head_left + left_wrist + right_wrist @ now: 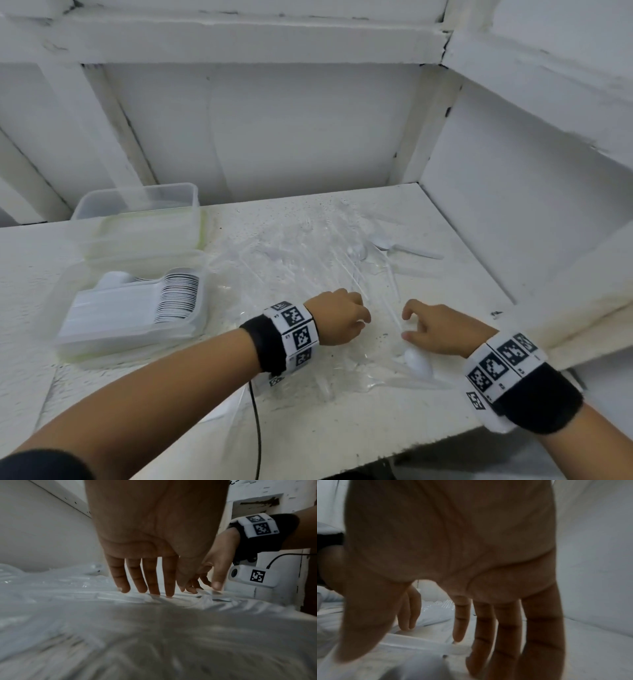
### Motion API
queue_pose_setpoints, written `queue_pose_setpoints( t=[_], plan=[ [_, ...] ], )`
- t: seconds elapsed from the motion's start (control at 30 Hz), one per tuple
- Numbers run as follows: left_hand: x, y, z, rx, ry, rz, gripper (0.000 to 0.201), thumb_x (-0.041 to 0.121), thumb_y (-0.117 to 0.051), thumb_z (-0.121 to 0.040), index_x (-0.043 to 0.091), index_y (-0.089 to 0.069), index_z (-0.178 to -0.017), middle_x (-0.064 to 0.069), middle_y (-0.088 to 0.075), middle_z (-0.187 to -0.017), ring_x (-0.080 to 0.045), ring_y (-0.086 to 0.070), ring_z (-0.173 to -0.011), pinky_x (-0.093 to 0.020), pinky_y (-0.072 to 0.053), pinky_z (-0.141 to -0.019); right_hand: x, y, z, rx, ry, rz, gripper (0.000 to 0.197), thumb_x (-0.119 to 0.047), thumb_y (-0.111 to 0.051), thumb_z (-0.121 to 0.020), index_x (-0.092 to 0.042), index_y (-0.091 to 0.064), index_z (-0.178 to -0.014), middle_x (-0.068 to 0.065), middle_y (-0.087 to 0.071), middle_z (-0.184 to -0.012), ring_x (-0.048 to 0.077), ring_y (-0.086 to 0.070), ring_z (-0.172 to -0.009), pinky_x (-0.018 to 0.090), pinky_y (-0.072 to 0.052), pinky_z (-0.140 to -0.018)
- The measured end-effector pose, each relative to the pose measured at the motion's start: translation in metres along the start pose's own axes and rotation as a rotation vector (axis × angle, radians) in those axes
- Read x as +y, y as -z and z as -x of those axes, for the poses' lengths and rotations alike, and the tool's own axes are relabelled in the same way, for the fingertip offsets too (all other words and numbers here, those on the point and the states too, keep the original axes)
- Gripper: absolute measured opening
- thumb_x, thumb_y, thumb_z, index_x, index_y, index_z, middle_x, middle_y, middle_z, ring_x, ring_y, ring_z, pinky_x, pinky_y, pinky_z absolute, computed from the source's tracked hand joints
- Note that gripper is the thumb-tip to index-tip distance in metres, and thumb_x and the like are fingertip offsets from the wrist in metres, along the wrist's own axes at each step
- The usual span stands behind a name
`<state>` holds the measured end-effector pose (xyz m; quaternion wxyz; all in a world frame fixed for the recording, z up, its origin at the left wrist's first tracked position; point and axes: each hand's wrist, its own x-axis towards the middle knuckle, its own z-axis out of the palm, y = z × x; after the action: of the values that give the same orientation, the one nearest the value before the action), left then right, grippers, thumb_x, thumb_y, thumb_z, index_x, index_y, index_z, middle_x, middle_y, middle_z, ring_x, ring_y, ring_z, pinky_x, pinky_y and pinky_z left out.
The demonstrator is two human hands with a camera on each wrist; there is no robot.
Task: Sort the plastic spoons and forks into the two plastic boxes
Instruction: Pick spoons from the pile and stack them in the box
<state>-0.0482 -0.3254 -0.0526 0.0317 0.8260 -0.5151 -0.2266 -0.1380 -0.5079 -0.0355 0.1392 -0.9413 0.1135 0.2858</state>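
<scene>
Left hand (339, 317): palm down over clear plastic wrap (308, 260) near table centre; fingers hang loose and slightly spread, tips touching the wrap in the left wrist view; holding nothing.
Right hand (442, 330): palm down just right of the left hand, the two close but apart; fingers relaxed, thumb and index tips near a thin white handle on the wrap; cannot tell whether it is pinched, grip too blurred.
Near box (65, 346): clear plastic, front left of table; holds a tight stack of white spoons (171, 298), bowls toward the right end.
Far box (137, 212): clear plastic with a greenish rim, directly behind the near box, touching it or nearly so; contents not readable.
Loose cutlery (387, 250): white plastic pieces scattered on the wrap at centre-right; a few spoon bowls readable at the far right, the rest too pale to sort by type.
Single spoon (416, 359): lies on the wrap just under the right hand, bowl toward the camera.
Table (342, 428): white, speckled, chipped paint.
Wrist bands: black straps with white marker blocks on both wrists.
Cable (256, 428): black, runs down from the left wrist over the table's front edge.
</scene>
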Motion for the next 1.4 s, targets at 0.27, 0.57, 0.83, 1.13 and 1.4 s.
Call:
queue_pose_setpoints(
  t=[0.27, 0.57, 0.83, 1.13, 1.4],
  plan=[
    [-0.006, -0.004, 0.004, -0.040, -0.044, -0.045, 0.033, 0.030, -0.041, -0.098, 0.018, -0.059, -0.123, -0.007, -0.049, -0.130, -0.026, -0.043, -0.119, -0.036, -0.040, -0.096, -0.006, -0.012, 0.000, -0.133, -0.003, 0.100, 0.064, -0.040, -0.072, -0.076, -0.017, -0.036, -0.124, 0.001, -0.048, -0.114, 0.014, -0.047, -0.093, 0.025, -0.041, -0.080],
    [-0.012, -0.003, 0.007, 0.132, 0.033, 0.035, 0.040, 0.029, -0.041, -0.098, 0.014, -0.043, -0.135, -0.010, -0.039, -0.137, -0.027, -0.043, -0.119, -0.036, -0.039, -0.097, -0.013, 0.002, -0.008, 0.080, 0.127, -0.230, 0.045, -0.022, -0.070, -0.081, -0.027, -0.042, -0.117, -0.008, -0.049, -0.091, 0.011, -0.051, -0.090, 0.017, -0.038, -0.072],
    [-0.012, 0.009, -0.007, 0.250, 0.005, 0.139, 0.044, 0.017, -0.044, -0.096, 0.016, -0.039, -0.140, -0.005, -0.040, -0.143, -0.022, -0.040, -0.128, -0.036, -0.036, -0.103, -0.030, 0.038, 0.004, 0.233, 0.371, -0.320, 0.045, -0.022, -0.069, -0.081, -0.047, -0.046, -0.110, -0.010, -0.054, -0.086, 0.000, -0.052, -0.081, 0.014, -0.043, -0.075],
    [-0.020, 0.018, -0.017, 0.307, 0.012, 0.269, 0.038, 0.027, -0.053, -0.092, 0.016, -0.048, -0.129, -0.004, -0.049, -0.131, -0.020, -0.051, -0.113, -0.035, -0.042, -0.095, -0.026, 0.045, -0.002, 0.299, 0.402, -0.377, 0.026, -0.016, -0.071, -0.080, -0.038, -0.059, -0.086, -0.012, -0.063, -0.088, -0.008, -0.055, -0.089, 0.003, -0.039, -0.076],
    [-0.017, 0.025, -0.023, 0.315, -0.086, 0.359, 0.025, 0.022, -0.051, -0.095, 0.002, -0.065, -0.100, -0.011, -0.067, -0.096, -0.022, -0.060, -0.086, -0.022, -0.041, -0.074, -0.027, 0.055, -0.001, 0.337, 0.416, -0.422, 0.014, -0.019, -0.073, -0.077, -0.031, -0.067, -0.078, -0.011, -0.068, -0.085, -0.004, -0.060, -0.084, 0.011, -0.045, -0.075]
  ],
)
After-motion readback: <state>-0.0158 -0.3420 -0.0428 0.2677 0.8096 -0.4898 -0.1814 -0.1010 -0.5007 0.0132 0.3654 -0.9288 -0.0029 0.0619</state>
